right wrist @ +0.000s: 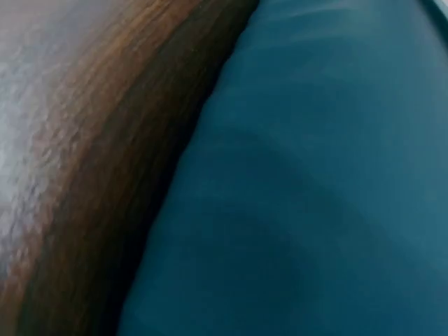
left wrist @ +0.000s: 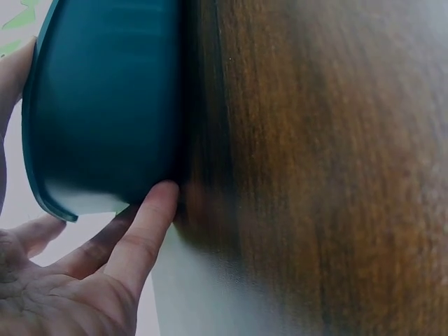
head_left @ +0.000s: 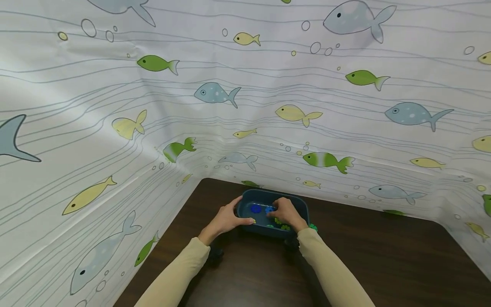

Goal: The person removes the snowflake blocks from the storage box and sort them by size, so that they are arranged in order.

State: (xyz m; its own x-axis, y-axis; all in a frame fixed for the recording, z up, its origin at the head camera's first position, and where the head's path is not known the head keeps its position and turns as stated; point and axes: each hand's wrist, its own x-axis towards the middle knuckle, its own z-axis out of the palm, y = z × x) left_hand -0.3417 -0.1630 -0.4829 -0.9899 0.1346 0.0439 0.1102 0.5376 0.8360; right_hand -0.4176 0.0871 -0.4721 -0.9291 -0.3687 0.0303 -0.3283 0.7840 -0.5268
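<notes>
A dark blue plastic bin point(head_left: 264, 231) sits on the brown table, its long side toward me. My left hand point(head_left: 226, 218) grips its left end, thumb along the near rim and fingers around the outer end. In the left wrist view, the fingers point(left wrist: 143, 241) of that hand bend around the bin's end wall. My right hand point(head_left: 285, 212) reaches down inside the bin, its fingertips and thumb around a lighter blue flower-shaped piece point(head_left: 268, 209). A darker blue flower-shaped piece point(head_left: 255, 208) lies to its left. Green pieces point(head_left: 285, 227) lie below the right hand, partly hidden.
Another green flower-shaped piece point(head_left: 313, 227) shows just outside the bin's right end, by the right wrist. White sheeting point(head_left: 253, 94) printed with fish surrounds the table point(head_left: 383, 256) at the back and sides. The right wrist view shows mostly the bin's outer wall point(right wrist: 301, 182).
</notes>
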